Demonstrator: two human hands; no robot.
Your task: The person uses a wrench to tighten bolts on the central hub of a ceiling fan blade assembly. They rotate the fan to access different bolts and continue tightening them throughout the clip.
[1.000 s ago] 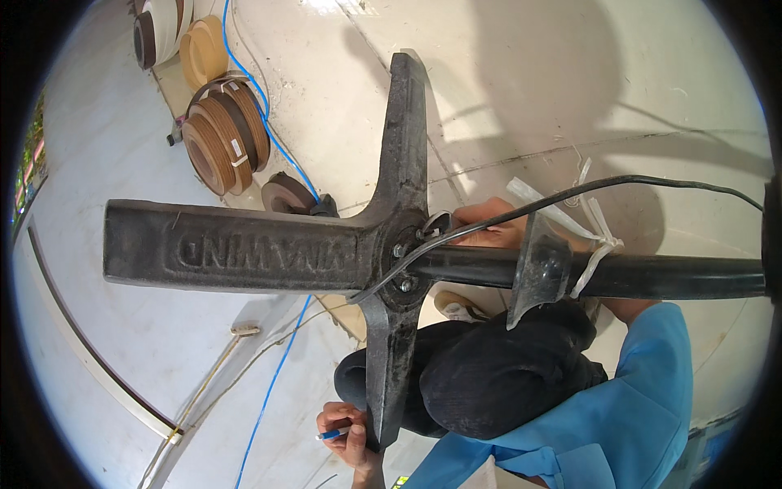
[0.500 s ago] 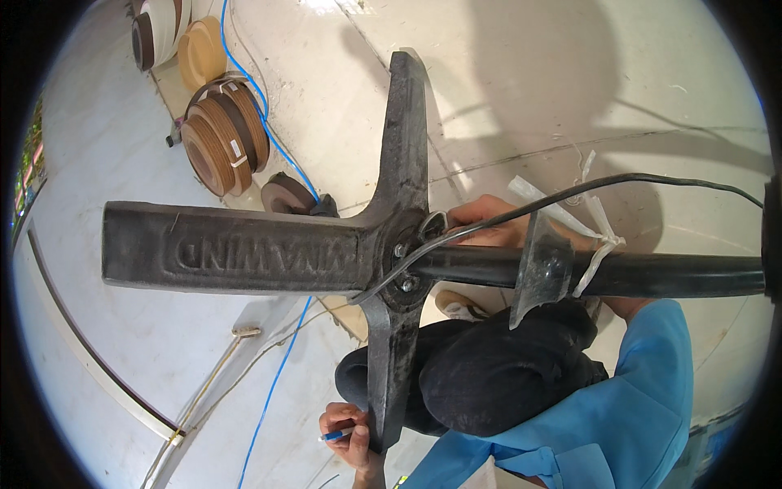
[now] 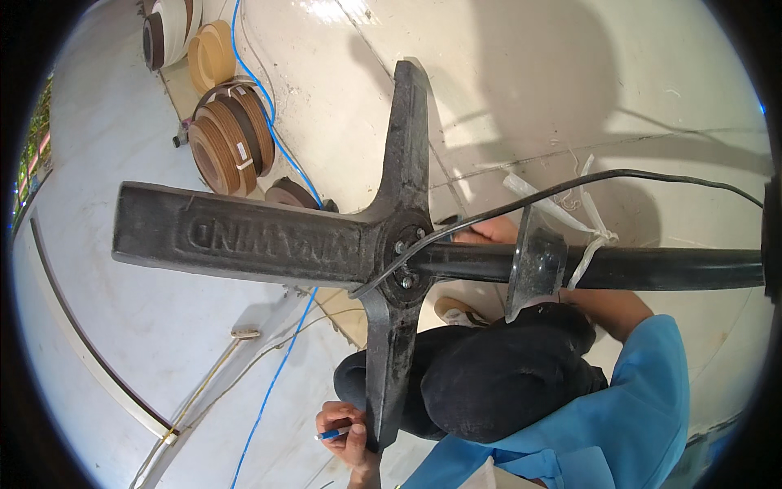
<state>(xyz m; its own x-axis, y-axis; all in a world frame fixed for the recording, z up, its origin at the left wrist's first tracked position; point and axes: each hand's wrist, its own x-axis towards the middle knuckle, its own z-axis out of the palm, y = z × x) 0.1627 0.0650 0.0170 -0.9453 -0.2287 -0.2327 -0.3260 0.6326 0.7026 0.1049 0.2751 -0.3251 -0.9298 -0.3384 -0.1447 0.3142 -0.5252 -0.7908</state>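
A black fan stand base [image 3: 395, 334] with several legs stands on edge before me, one leg bearing raised lettering. Its black pole [image 3: 668, 270] runs off to the right. At the tip of the lower leg, my left hand [image 3: 349, 436] is closed around a blue-and-white pen [image 3: 332, 433], its fingers against the leg's side. My right hand [image 3: 491, 229] reaches behind the pole to the hub, fingers bent beside a small dark piece [image 3: 448, 219]; the pole and base hide most of what it grips. A black cable [image 3: 570, 186] crosses the hub, where screw heads show.
A dark cone-shaped cover [image 3: 538, 262] and a tied white plastic strip [image 3: 597, 239] sit around the pole. Rolls of brown edging strip [image 3: 221, 148] stand at the upper left. A blue cable [image 3: 265, 387] and a pale cord [image 3: 204, 385] lie across the floor.
My right hand has drawn slightly right, and a metal ring seen at the hub now shows only as a dark edge. The base has shifted a little; the left hand keeps the pen.
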